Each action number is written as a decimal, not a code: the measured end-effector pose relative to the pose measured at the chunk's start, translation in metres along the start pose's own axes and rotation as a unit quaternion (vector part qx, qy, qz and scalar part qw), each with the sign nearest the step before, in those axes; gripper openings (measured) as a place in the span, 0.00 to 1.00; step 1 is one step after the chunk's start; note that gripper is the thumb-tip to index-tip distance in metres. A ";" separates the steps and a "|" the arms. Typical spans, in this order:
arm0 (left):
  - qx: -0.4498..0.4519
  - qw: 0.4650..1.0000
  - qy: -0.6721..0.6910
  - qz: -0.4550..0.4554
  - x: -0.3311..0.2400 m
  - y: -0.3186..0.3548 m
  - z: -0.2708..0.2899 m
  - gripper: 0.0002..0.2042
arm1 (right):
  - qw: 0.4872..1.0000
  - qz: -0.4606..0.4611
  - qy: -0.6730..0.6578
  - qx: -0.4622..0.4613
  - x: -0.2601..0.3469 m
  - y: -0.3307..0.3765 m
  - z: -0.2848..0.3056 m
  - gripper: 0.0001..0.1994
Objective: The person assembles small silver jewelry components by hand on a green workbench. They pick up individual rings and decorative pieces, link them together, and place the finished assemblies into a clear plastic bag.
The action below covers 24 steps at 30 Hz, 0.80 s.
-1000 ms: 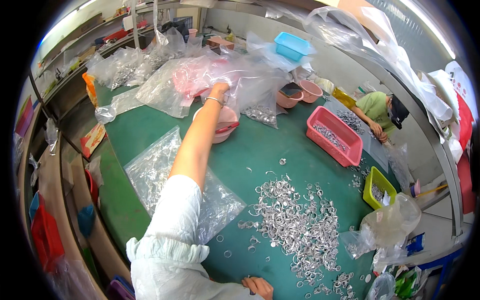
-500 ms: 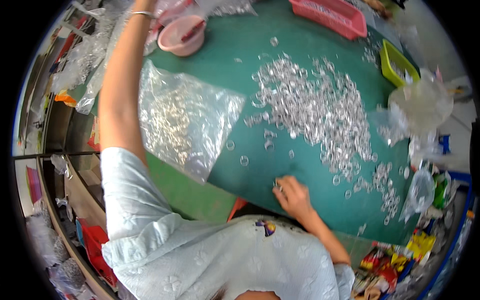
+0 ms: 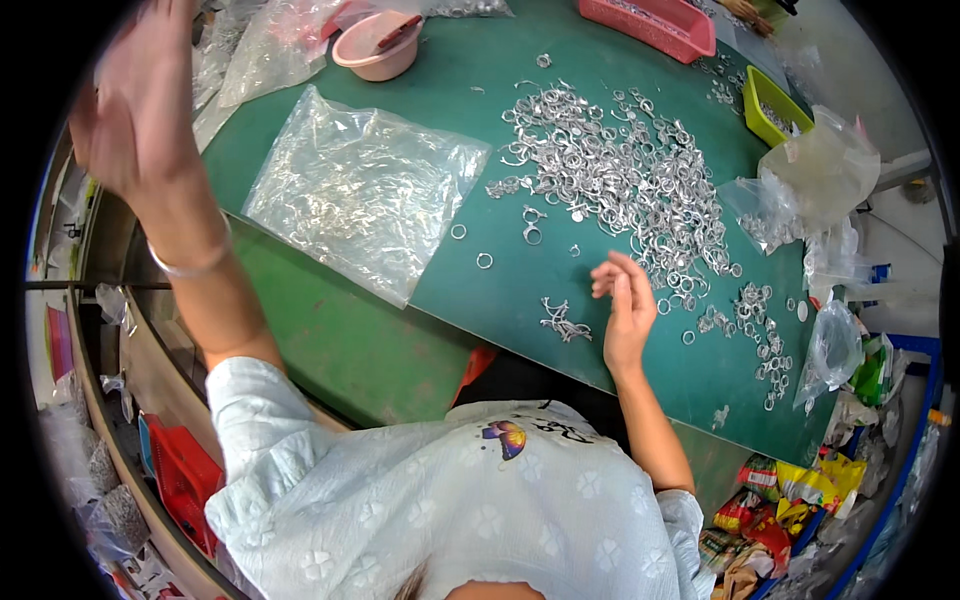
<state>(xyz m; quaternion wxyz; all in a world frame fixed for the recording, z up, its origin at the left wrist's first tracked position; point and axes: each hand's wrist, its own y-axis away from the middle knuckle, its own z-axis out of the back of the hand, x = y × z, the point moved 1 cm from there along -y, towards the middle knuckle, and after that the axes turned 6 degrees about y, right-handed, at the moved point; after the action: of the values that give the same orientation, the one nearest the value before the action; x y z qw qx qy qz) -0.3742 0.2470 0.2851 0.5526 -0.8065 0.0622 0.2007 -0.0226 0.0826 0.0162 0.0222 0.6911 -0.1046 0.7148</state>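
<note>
My left hand (image 3: 140, 110), with a bangle on its wrist, is raised at the upper left beyond the table edge. Its fingers stretch toward the picture's rim, partly cut off, and I see nothing in it. Over the green table (image 3: 440, 60) my right hand (image 3: 627, 310) hovers, fingers loosely bent and apart, with no held thing visible. Just left of it lies a small cluster of silvery metal pieces (image 3: 566, 320). Beyond it spreads a large pile of silvery rings (image 3: 625, 165), with a few loose rings (image 3: 484, 261) to the left. A clear plastic bag (image 3: 365, 190) lies flat between my hands.
A pink bowl (image 3: 375, 62) with a red object stands at the far left. Pink (image 3: 650, 30) and lime-green (image 3: 755, 115) baskets are at the far right. Filled plastic bags (image 3: 770, 215) crowd the right edge. Red baskets (image 3: 185, 480) sit low at the left.
My left hand has come back from the far left. My right hand has lifted from the near table edge toward the ring pile, leaving the small cluster of metal pieces lying in view.
</note>
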 end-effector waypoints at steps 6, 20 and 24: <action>-0.287 0.929 0.231 0.036 0.057 0.092 -0.042 0.44 | 0.882 -0.082 -0.433 0.166 0.052 -0.035 -0.018 0.45; -0.316 0.715 -0.580 0.228 0.148 0.154 -0.092 0.42 | 0.973 -0.054 -0.224 -0.030 0.071 -0.049 -0.040 0.19; -0.203 0.666 -0.674 0.247 0.163 0.152 -0.114 0.36 | 0.991 0.051 -0.118 0.027 0.094 -0.043 -0.066 0.17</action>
<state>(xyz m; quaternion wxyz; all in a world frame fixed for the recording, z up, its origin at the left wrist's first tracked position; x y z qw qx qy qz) -0.2452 0.1048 0.1248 0.1967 -0.4984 -0.1721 0.8266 -0.0839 0.1259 0.1136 -0.0451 0.7649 -0.1222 0.6309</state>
